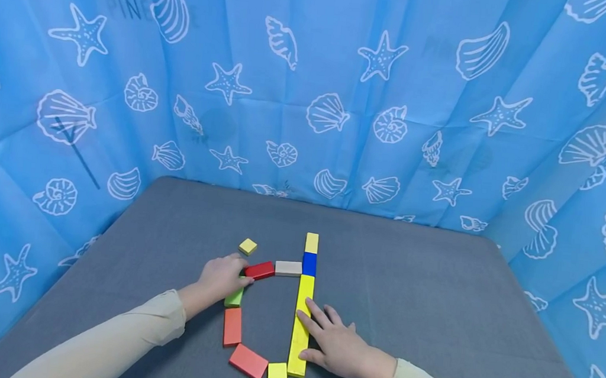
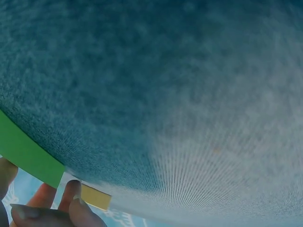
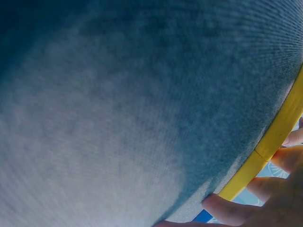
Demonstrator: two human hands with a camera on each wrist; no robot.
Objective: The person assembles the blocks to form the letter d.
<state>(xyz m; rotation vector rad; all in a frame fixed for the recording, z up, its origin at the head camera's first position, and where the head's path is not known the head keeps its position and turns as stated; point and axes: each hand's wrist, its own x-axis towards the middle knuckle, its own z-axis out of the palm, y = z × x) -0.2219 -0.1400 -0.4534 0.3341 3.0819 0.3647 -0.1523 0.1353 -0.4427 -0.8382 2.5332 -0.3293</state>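
Wooden blocks form a rounded loop against a straight upright row. My left hand is at the loop's upper left, with thumb and fingers about the left end of the red block. Just under that hand lies the green block, whose side shows beside the fingertips in the left wrist view. My right hand rests with spread, extended fingers along the long yellow blocks. A seam between two yellow lengths appears beside its fingers in the right wrist view.
A pale wooden block joins the red one to the row, topped by a blue block and a light yellow block. Two orange-red blocks and a yellow square continue the loop. A small yellow block lies outside it.
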